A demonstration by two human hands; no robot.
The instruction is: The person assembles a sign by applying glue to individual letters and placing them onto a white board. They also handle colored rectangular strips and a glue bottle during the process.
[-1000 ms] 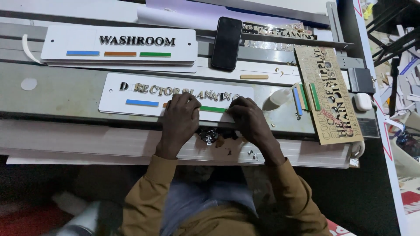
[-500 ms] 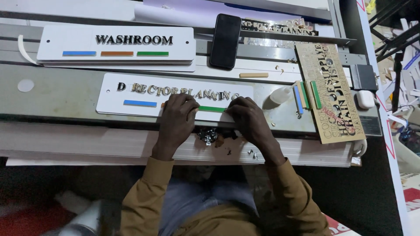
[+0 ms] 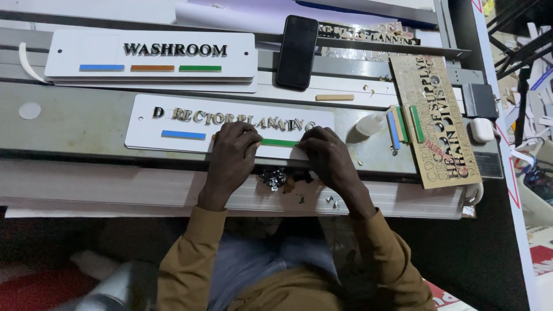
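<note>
Both hands pressed flat on a white sign plate, setting its lower edge.

Your left hand (image 3: 230, 155) lies fingers-curled on the white sign plate (image 3: 173, 124), covering part of an orange strip; your right hand (image 3: 325, 152) presses the plate's lower right end, just past the green strip (image 3: 279, 142). Neither grips anything loose, as far as shows. Keep even downward pressure and sight the strips against the blue strip (image 3: 183, 135) at 9 o'clock. Small metal bits (image 3: 273, 177) lie at 6 o'clock; keep your wrists off them. At 12 o'clock sit a black phone (image 3: 297, 52) and a finished sign (image 3: 151, 55); at 3 o'clock, a wooden letter stencil (image 3: 435, 121) on the bench (image 3: 75, 124).
</note>
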